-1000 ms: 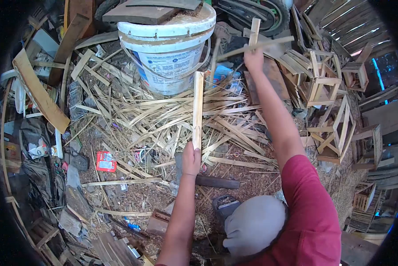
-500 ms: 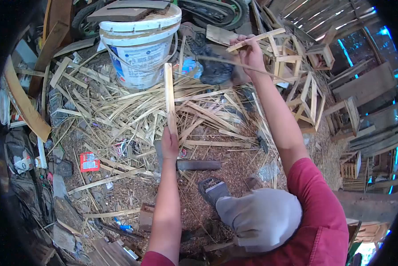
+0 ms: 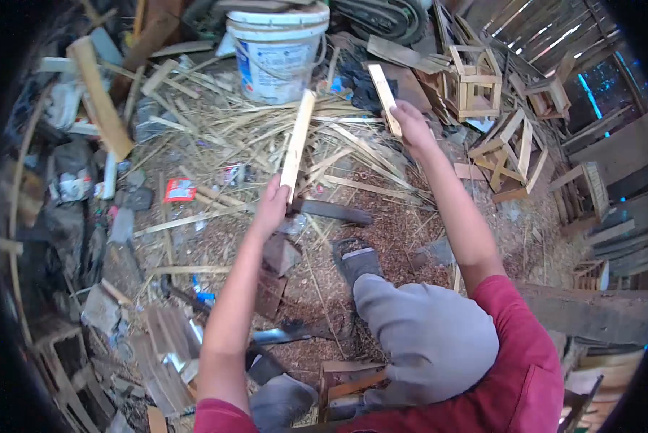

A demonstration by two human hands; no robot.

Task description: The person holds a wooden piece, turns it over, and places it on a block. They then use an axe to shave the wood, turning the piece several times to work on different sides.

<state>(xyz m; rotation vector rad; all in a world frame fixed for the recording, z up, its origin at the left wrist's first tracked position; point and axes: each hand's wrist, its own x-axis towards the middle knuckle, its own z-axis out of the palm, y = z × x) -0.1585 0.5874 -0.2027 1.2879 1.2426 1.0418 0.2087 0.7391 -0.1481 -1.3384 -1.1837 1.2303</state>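
My left hand point(image 3: 271, 208) is closed round the lower end of a pale, flat wooden strip point(image 3: 297, 141), which points up and away from me. To the right, my right hand point(image 3: 413, 126) grips the near end of a shorter wooden strip point(image 3: 383, 90), tilted away to the left. The two strips are apart. Beyond and below them a heap of thin wood offcuts point(image 3: 248, 133) covers the ground. A dark bar point(image 3: 333, 211) lies on the ground just right of my left hand.
A white bucket point(image 3: 273, 65) with boards on its lid stands at the back. Small wooden frames point(image 3: 477, 86) sit at the right, another frame point(image 3: 508, 159) nearer. A curved board point(image 3: 100, 101) leans at the left. My shoe point(image 3: 358, 260) rests on sawdust-covered ground.
My right hand has come down and nearer, its strip turning from sideways to pointing away. My left hand's strip now leans rightward. The view has shifted, showing more ground at the lower left.
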